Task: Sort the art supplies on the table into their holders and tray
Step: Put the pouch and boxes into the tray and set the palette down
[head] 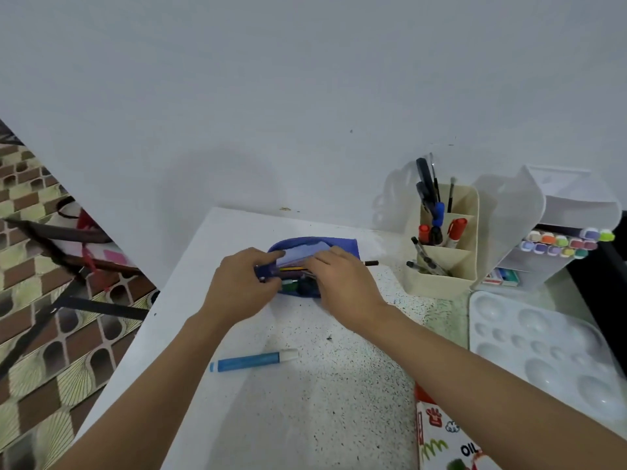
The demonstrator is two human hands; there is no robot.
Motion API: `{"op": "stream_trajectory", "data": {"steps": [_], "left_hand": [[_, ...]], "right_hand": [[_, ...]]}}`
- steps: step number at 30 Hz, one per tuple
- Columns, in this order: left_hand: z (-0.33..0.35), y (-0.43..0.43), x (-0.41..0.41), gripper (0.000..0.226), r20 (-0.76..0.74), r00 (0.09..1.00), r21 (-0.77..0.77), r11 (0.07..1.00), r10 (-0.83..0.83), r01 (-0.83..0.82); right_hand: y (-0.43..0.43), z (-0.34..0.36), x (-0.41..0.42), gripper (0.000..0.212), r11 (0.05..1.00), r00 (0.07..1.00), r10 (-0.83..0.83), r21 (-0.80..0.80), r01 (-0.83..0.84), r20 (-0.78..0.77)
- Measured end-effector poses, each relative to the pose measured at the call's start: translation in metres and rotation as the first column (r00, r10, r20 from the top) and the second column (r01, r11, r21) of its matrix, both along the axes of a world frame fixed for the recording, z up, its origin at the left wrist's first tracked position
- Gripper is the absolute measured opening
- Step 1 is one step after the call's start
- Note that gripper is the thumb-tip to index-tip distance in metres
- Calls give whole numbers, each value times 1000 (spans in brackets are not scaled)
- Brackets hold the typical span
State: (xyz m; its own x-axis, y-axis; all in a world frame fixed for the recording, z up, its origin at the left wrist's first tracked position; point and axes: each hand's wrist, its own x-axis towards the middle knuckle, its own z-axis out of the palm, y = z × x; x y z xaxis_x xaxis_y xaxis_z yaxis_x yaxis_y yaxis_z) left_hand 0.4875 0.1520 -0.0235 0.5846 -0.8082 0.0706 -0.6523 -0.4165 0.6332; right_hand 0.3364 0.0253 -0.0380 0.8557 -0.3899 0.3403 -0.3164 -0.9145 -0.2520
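A white speckled table (305,418) stands against a pale wall. At its right edge lies a white paint palette (543,351) with round wells, and behind that a white rack (556,205) holds rows of markers (563,243) with their coloured caps facing out. Just left of the rack is a cream pen holder (454,266) with pens and brushes standing in its compartments. A box of oil pastels (441,439) lies at the near right, partly under the right forearm. The blue pencil case (315,244) lies unzipped at the middle of the table's far side, with pencils and pens showing inside. The left hand (237,283) pinches its left end with curled fingers. The right hand (342,283) curls over the right part of the opening and holds its edge; whether it has anything from inside cannot be told. A blue pen (251,362) with a white cap lies alone nearer the person.
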Motion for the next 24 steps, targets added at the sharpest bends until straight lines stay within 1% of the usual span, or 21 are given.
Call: {"op": "stream_trajectory", "data": {"steps": [2, 4, 6, 8, 10, 12, 14, 16, 18, 20, 22, 24], "left_hand": [[3, 4, -2, 38, -83, 996, 7, 1000, 12, -11], [5, 6, -2, 34, -123, 992, 22, 1000, 6, -4], [7, 10, -3, 37, -104, 994, 33, 999, -31, 35], [9, 16, -2, 48, -93, 989, 60, 991, -112, 118], [9, 22, -2, 63, -67, 977, 111, 971, -204, 211], [3, 25, 0, 66, 6, 962, 123, 955, -272, 269], [-3, 28, 4, 60, 67, 946, 75, 947, -317, 312], [-9, 30, 5, 60, 69, 938, -1, 941, -339, 340], [-15, 33, 5, 63, 21, 947, -90, 943, -319, 320], [-17, 35, 1, 60, -51, 965, -164, 955, -257, 246], [-17, 36, -2, 51, -115, 969, -192, 962, -219, 194], [-15, 38, -6, 43, -130, 969, -203, 962, -211, 182]], "right_hand": [[7, -1, 3, 39, 998, 999, 41, 41, -40, -7], [13, -4, 4, 34, 989, 995, 97, 116, -96, -5], [14, -6, 4, 32, 962, 990, 139, 232, -143, 35], [12, -6, 2, 34, 933, 985, 166, 318, -169, 38], [10, -5, -2, 37, 924, 985, 173, 344, -169, 18], [11, -1, -8, 37, 920, 984, 175, 348, -180, 46], [17, 3, -13, 34, 932, 985, 148, 321, -169, 91], [23, 7, -15, 28, 939, 986, 127, 307, -155, 109], [28, 11, -17, 22, 935, 985, 150, 310, -170, 89], [30, 16, -20, 18, 938, 980, 183, 283, -198, 78], [34, 23, -22, 20, 931, 985, 164, 319, -175, 61], [36, 28, -20, 25, 925, 991, 130, 355, -133, 33]]}}
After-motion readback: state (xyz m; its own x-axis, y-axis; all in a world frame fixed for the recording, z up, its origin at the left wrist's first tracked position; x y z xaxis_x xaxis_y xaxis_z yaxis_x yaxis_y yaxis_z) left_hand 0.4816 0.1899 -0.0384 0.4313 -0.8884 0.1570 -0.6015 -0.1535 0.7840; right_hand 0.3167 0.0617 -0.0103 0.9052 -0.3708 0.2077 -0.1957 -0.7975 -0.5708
